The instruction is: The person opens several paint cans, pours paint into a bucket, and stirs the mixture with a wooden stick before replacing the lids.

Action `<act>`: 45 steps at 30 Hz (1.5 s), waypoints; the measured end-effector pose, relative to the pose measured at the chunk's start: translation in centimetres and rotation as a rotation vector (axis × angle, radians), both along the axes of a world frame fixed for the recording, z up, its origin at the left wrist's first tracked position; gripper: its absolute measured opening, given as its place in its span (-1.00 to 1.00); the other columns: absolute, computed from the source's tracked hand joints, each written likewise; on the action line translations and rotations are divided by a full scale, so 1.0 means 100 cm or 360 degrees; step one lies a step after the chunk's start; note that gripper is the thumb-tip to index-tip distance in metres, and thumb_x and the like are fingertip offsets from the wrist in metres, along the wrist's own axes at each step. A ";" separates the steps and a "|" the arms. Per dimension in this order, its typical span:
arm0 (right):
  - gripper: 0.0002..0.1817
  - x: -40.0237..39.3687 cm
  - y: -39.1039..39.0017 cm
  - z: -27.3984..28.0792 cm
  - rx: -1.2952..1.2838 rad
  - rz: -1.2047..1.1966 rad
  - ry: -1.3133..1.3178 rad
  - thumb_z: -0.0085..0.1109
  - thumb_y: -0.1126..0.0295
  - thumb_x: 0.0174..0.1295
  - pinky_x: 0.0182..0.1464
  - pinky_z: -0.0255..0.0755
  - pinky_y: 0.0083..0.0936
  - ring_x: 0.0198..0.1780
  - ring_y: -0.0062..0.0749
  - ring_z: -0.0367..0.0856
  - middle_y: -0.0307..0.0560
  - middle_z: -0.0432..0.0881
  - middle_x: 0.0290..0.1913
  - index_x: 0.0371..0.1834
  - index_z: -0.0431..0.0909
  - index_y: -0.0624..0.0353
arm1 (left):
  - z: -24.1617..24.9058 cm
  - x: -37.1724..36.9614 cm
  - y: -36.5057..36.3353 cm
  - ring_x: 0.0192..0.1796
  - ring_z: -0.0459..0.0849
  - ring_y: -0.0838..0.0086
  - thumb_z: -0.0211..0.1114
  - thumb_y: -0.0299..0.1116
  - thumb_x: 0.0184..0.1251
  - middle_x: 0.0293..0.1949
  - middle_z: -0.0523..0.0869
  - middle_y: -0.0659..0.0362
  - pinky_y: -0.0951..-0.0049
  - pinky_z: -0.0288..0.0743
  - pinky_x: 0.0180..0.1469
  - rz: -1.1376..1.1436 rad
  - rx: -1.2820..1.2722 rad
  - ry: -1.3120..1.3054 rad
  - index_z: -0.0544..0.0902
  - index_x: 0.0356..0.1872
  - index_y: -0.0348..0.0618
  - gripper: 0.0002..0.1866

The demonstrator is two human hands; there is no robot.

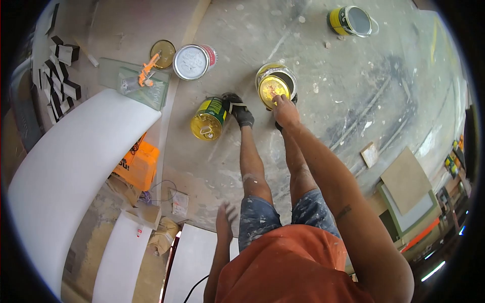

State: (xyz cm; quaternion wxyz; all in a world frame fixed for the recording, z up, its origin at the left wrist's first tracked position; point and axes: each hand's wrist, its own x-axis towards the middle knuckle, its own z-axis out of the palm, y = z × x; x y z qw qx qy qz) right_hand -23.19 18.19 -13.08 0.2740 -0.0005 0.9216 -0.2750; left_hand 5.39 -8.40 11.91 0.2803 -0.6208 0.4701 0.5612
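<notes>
My right hand (pixel 286 112) grips the near edge of a round gold paint can lid (pixel 274 87) smeared with yellow. The lid lies over part of an open paint can (pixel 289 78), whose dark inside shows beside it. My left hand (pixel 225 221) hangs beside my left thigh with fingers apart, slightly blurred, and holds nothing. By my left shoe stands a green and yellow can (pixel 208 118) with a gold end and a ring on it. Further off is a can with a whitish top (pixel 192 62).
An orange caulking gun (pixel 148 69) and a gold lid (pixel 162 54) lie near glass sheets (pixel 160 93). Another open can (pixel 352 21) stands far right. White curved panels (pixel 76 187) and an orange case (pixel 139 164) are at left; boards (pixel 405 181) lean at right.
</notes>
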 end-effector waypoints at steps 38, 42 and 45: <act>-0.39 -0.066 0.023 0.023 0.0409 -0.0119 -0.1348 0.23 0.09 0.26 -0.34 0.65 0.02 -0.23 -0.14 0.67 0.15 0.62 -0.09 0.33 0.44 0.14 | 0.099 -0.114 -0.100 0.33 0.49 0.18 -0.01 0.04 0.58 0.37 0.43 -0.10 0.24 0.36 0.35 -0.0157 0.0573 0.0312 0.32 0.44 -0.28 -0.35; -0.43 -0.085 0.049 0.003 0.0465 0.0015 -0.0972 0.18 0.09 0.30 -0.31 0.64 -0.14 -0.18 -0.19 0.68 0.06 0.64 -0.07 0.31 0.45 0.16 | 0.086 -0.125 -0.125 0.33 0.50 0.18 -0.01 0.04 0.57 0.37 0.43 -0.11 0.25 0.36 0.35 -0.0406 0.0578 0.0435 0.32 0.44 -0.28 -0.34; -0.47 -0.128 -0.010 0.050 0.0193 -0.0243 -0.1345 0.10 0.06 0.35 -0.23 0.63 -0.27 -0.16 -0.26 0.67 -0.01 0.64 -0.05 0.28 0.46 0.15 | 0.063 -0.117 -0.131 0.28 0.53 0.18 0.02 -0.03 0.58 0.28 0.52 -0.14 0.30 0.37 0.32 0.0041 0.0684 0.0152 0.43 0.35 -0.32 -0.43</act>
